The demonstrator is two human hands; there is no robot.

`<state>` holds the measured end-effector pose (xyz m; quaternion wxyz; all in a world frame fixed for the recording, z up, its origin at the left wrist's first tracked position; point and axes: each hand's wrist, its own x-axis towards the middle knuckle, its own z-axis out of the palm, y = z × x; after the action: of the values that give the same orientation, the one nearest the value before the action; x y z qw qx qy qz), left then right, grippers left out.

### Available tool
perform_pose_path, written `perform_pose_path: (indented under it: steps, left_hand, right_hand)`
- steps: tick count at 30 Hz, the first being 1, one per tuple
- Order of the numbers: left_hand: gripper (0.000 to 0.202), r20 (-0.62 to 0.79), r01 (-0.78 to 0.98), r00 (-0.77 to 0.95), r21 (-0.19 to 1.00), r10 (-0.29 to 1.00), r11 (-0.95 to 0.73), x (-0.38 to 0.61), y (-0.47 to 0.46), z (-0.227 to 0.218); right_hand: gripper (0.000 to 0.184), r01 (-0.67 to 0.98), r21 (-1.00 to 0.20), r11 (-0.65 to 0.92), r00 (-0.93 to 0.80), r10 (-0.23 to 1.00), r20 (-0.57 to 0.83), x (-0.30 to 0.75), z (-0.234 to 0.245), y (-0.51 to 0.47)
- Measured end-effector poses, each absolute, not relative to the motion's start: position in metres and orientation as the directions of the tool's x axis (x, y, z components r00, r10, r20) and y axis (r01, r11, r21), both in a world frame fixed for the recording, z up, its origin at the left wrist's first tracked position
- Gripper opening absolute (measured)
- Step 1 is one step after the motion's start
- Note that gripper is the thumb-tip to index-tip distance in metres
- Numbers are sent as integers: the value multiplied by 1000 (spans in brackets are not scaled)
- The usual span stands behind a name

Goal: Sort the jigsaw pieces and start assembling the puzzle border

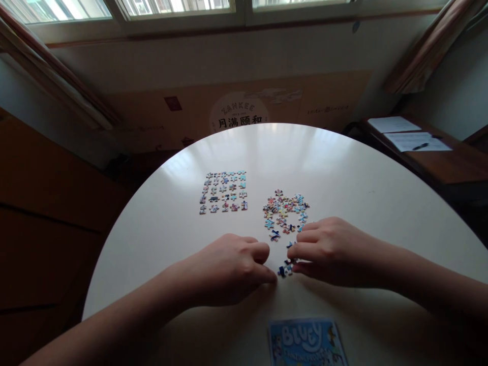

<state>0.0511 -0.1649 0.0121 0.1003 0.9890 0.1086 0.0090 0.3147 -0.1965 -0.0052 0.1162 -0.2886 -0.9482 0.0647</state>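
Jigsaw puzzle pieces lie on a round white table. My right hand (324,251) reaches in from the right, its thumb and fingers closing on a dark blue puzzle piece (292,261). Just by its thumb tip, another dark blue and white piece (285,270) rests on the table. Across from it, my left hand (238,267) rests with curled fingers, its thumb tip close to that piece; the inside of the hand is hidden. Beyond the hands spreads a loose heap of colourful pieces (282,208), with a single blue piece (274,235) at its near edge.
Left of the heap, several pieces stand in a neat grid of rows (224,191). A blue Bluey puzzle box or picture (307,343) lies at the near side of the table (160,218). Papers (417,141) and a pen lie on a brown desk at right.
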Motion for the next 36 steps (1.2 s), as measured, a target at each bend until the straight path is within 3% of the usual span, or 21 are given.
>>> perform_pose_path:
  steps: [8,13,16,18,21,30,36]
  left_hand:
    - [20,7,220,974,184,224,-958,47,-161,17]
    - [20,83,415,901,128,426,-901,24,-144,33]
    - [15,8,495,865,143,501,-857,17,-142,39]
    - [24,-68,502,864,184,498,-845,18,-143,38]
    - [22,-111,481,876,247,468,-841,25,-145,33]
    - [13,-78,457,888,243,453,-855,25,-143,31]
    - [21,-56,392,918,288,394,-874,30,-146,23]
  right_hand:
    - [18,663,-129,738,-709,674,208,336,10,-183]
    - [24,612,-150,777,-735,628,255,326,2,-187]
    - [25,543,-156,825,-777,564,278,318,-1,-192]
    - [25,520,-162,838,-779,544,312,316,-2,-193]
    - [22,501,-193,844,-760,535,370,318,-3,-190]
    - [11,502,-275,820,-653,568,501,332,-12,-176]
    - [9,524,-305,795,-550,590,592,336,-14,-171]
